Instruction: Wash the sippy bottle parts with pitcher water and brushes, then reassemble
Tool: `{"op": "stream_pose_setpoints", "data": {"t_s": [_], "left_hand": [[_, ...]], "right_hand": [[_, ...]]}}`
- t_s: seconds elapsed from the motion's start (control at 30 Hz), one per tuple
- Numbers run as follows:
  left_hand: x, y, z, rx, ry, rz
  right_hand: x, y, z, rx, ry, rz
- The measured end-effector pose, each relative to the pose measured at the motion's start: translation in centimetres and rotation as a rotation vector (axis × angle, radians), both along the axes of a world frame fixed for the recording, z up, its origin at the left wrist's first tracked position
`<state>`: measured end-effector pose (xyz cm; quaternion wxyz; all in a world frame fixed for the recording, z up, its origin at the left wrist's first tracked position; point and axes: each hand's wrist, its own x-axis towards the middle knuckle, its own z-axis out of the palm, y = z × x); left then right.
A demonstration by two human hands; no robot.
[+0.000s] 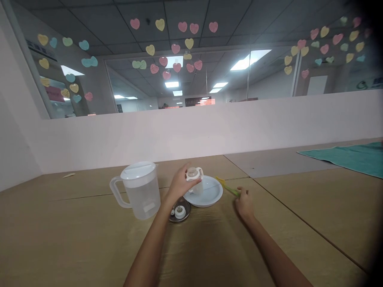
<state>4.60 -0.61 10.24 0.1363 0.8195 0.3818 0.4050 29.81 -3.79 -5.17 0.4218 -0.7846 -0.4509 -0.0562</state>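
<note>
Gripping a bottle [196, 185] at a white bowl [213, 196], the left hand [180, 181] wraps it; the right hand [245, 205] grasps a green-handled brush [231, 191]. A dark dish [188, 211] contains a white ring [180, 215].

Open passage on the right, tight quarters left of centre
The table [299, 243] offers wide room right of the right hand [245, 205] and at the near left. The tall pitcher [145, 201] blocks the left, leaving a narrow gap to the left forearm [155, 239]; the white bowl [213, 195] stands between the hands, and the wall [179, 135] bounds the far side.
</note>
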Motion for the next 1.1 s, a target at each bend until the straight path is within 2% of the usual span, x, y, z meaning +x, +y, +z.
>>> {"op": "stream_pose_setpoints", "data": {"t_s": [0.1, 0.27, 0.4, 0.53, 0.67, 0.77, 0.87, 0.97, 1.03, 1.1], "left_hand": [[1.0, -1.8, 0.5, -0.047, 0.063, -0.121], [2.3, -4.5, 0.8, -0.094, 0.312, -0.269], [2.4, -5.4, 1.1, -0.167, 0.469, -0.39], [2.3, -5.5, 1.0, -0.208, 0.646, -0.394], [2.8, -5.1, -0.1, -0.216, 0.81, -0.332], [2.7, -4.5, -0.8, -0.223, 0.859, -0.269], [2.1, -3.3, -1.0, -0.281, 0.826, -0.324], [1.6, -1.7, -1.6, -0.331, 0.667, -0.439], [1.8, -0.5, -2.7, -0.251, 0.522, -0.371], [2.3, 0.7, -4.2, -0.111, 0.492, -0.201]], "right_hand": [[-0.4, 0.4, -0.5, -0.048, -0.002, 0.142], [-1.5, 0.5, -0.3, -0.017, -0.052, 0.452], [-2.3, -0.1, 0.7, -0.018, -0.066, 0.573], [-2.6, -0.4, 1.1, -0.033, -0.057, 0.576], [-2.3, -0.1, 0.8, 0.035, 0.013, 0.509], [-2.2, 0.0, 0.7, 0.06, 0.029, 0.451], [-2.4, -0.1, 0.8, 0.052, 0.031, 0.427], [-2.6, -0.1, 1.0, 0.056, 0.014, 0.43], [-2.7, -0.1, 1.1, 0.068, 0.011, 0.414], [-2.7, -0.1, 1.1, 0.088, 0.017, 0.395]]}}
